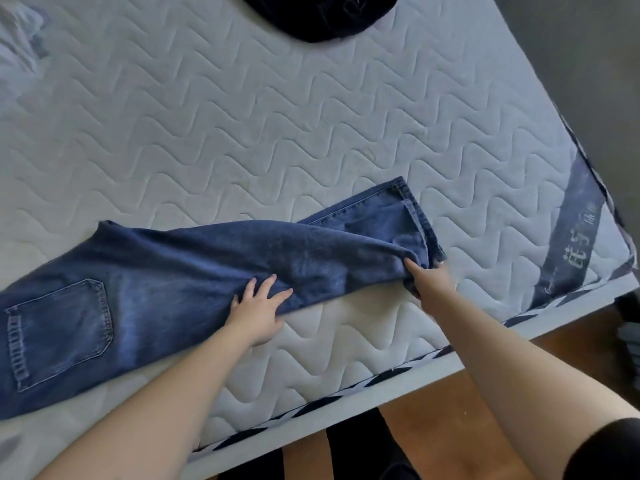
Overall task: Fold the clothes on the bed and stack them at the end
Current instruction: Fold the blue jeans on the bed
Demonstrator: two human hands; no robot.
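The right hand [427,277] is pinching the hem end of the jeans [194,271], its fingers curled into the bunched denim near the cuff, while the left hand [258,311] is lying flat with fingers spread, pressing the near edge of the leg about midway along. Between the two hands the fabric is rising in a soft ridge, so the leg is not lying fully smooth. The jeans are stretching across the near part of the mattress [311,126], legs laid one on the other, a back pocket [59,330] facing up at the left and the cuffs pointing toward the right corner. This is looking like an early stage: the lengthwise fold seems made, but the crosswise folds that would bring the jeans to a compact bundle are not yet done. A dark garment [311,15] is lying crumpled at the far edge, and some pale cloth [19,39] is sitting at the upper left, both apparently unfolded. No finished stack is showing anywhere in view, so most of the work is probably remaining.
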